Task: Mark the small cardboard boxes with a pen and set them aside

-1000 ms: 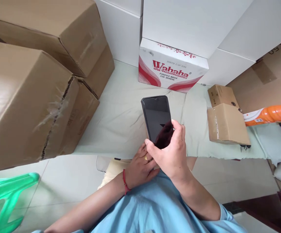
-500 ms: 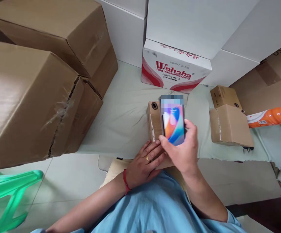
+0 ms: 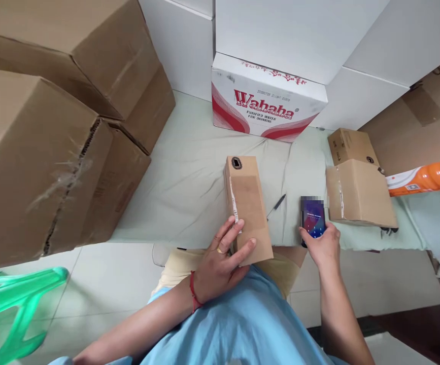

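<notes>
On the cloth-covered tabletop [image 3: 181,167], I see the phone [image 3: 313,223] has swung away from over the box [image 3: 247,203], and my right hand [image 3: 324,248] now grips it beside the front edge. That uncovers the box's upper face and the pen [image 3: 279,202] to its right; the box juts past the front edge, under only my left hand [image 3: 223,262], open with fingers spread.
</notes>
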Available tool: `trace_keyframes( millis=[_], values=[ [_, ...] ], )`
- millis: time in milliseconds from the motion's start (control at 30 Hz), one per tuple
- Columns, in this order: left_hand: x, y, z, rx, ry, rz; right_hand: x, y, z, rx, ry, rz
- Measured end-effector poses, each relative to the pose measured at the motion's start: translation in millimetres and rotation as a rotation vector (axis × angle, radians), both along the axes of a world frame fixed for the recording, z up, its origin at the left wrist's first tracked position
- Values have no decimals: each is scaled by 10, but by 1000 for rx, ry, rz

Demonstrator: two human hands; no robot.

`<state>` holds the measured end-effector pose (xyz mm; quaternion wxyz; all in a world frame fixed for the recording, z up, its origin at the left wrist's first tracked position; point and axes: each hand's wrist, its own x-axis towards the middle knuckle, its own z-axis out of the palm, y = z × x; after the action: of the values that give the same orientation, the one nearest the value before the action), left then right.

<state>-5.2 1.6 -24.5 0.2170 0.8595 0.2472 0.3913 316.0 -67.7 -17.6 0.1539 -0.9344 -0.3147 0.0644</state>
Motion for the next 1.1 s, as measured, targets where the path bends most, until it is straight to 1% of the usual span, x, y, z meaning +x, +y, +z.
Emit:
trace_keyframes(
  millis=[100,167,233,300,333,400,467,500,567,633,700,733,800,867,967,1033,1100],
  values=[
    [21,16,-2,-9,-82,-17,-123,31,-26,-76,6,38],
    [-9,15,-13,-23,-130,-15,-188,67,-22,-124,-13,110],
    [-63,-2,-31,-72,-161,3,-228,91,5,-115,-56,211],
    [-124,-30,-56,-175,-207,27,-277,100,73,-29,-82,307],
    [-152,-45,-71,-241,-231,39,-322,100,126,33,-57,359],
    [-197,-67,-101,-376,-249,65,-482,97,258,137,93,500],
    [-221,-72,-125,-478,-210,99,-736,95,398,189,264,677],
    [-225,-69,-133,-506,-177,119,-887,97,458,205,301,752],
    [-222,-60,-138,-492,-112,136,-1190,107,544,243,236,832],
    [-211,-55,-127,-406,-64,100,-1428,117,592,243,123,828],
    [-200,-57,-104,-318,-36,47,-1554,120,625,185,70,793],
    [-196,-60,-91,-291,-28,32,-1570,116,642,149,73,780],
    [-195,-58,-64,-263,-19,42,-1517,98,681,98,124,767],
    [-208,-32,-46,-248,-14,111,-1369,63,726,99,225,724],
    [-257,85,-49,-232,20,287,-1004,-30,800,170,500,569],
    [-308,213,-84,-208,67,379,-689,-95,852,284,664,436],
    [-361,351,-150,-186,103,410,-341,-109,904,451,679,261]
  ],
)
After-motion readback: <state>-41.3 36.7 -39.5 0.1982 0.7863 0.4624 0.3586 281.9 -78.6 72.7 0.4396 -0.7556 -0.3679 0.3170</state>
